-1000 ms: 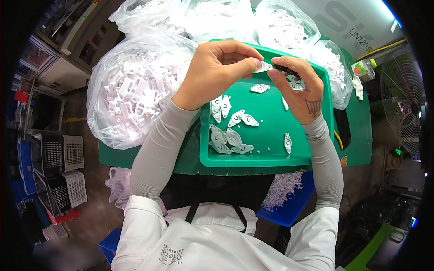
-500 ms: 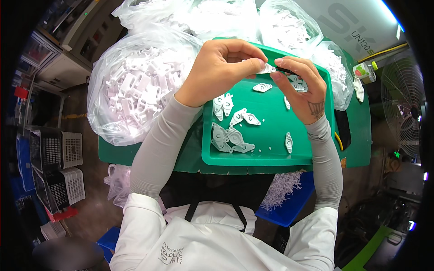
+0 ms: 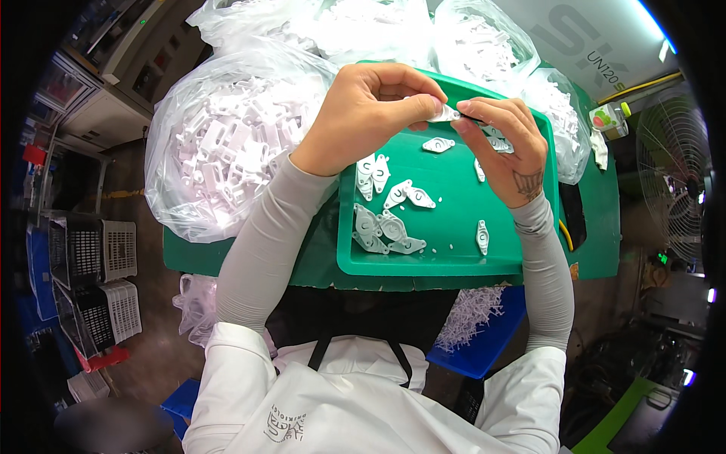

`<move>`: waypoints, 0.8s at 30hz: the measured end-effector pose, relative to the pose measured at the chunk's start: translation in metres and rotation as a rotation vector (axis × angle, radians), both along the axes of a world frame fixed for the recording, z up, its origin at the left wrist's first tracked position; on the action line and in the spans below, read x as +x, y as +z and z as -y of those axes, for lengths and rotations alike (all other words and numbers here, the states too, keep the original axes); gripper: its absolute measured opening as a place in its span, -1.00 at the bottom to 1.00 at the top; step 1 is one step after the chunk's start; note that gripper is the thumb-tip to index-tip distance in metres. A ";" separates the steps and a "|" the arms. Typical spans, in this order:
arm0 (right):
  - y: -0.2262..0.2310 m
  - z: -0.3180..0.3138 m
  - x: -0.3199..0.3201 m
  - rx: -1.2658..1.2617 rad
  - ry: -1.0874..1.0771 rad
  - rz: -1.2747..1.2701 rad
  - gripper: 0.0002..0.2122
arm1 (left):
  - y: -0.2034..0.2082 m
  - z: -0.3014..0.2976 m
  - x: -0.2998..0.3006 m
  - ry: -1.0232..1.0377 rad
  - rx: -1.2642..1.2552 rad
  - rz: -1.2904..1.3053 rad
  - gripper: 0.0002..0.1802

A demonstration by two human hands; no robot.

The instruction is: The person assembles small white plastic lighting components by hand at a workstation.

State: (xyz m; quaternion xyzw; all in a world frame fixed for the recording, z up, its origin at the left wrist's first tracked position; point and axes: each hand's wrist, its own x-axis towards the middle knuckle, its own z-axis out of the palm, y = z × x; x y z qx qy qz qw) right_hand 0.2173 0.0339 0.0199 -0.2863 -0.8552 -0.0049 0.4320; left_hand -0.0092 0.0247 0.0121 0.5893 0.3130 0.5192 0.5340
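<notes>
Above the far part of a green tray [image 3: 446, 181], my left hand [image 3: 363, 113] pinches a small white plastic piece [image 3: 446, 114] between thumb and forefinger. My right hand [image 3: 510, 147] is closed on a thin black tool [image 3: 470, 119], whose tip meets the right end of that piece; the fingers hide much of the tool, so its exact kind is unclear. Similar flat, pointed-oval white pieces [image 3: 421, 197] lie in the tray, several clustered at its left side. One lone piece [image 3: 482, 237] rests near the front right, and another [image 3: 439, 145] lies just below my hands.
Clear bags full of white plastic parts [image 3: 234, 144] crowd the table's left and far sides. To the right stand a bottle with a green cap [image 3: 609, 121] and a large fan [image 3: 673, 174]. Below the table edge, a blue bin [image 3: 484, 340] holds thin white scraps.
My right fingers have shifted slightly on the black tool and cover more of it. My left hand keeps the white piece in nearly the same spot.
</notes>
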 end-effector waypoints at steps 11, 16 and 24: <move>0.001 0.004 -0.002 -0.023 -0.015 -0.067 -0.78 | 0.002 0.002 0.001 -0.005 0.000 0.020 -0.82; 0.001 0.005 -0.008 -0.045 -0.073 -0.114 -0.78 | 0.000 0.003 0.004 -0.095 0.013 0.089 -0.84; -0.007 0.003 -0.011 -0.336 -0.166 -0.308 -0.79 | 0.000 0.003 0.007 0.018 0.034 0.069 -0.84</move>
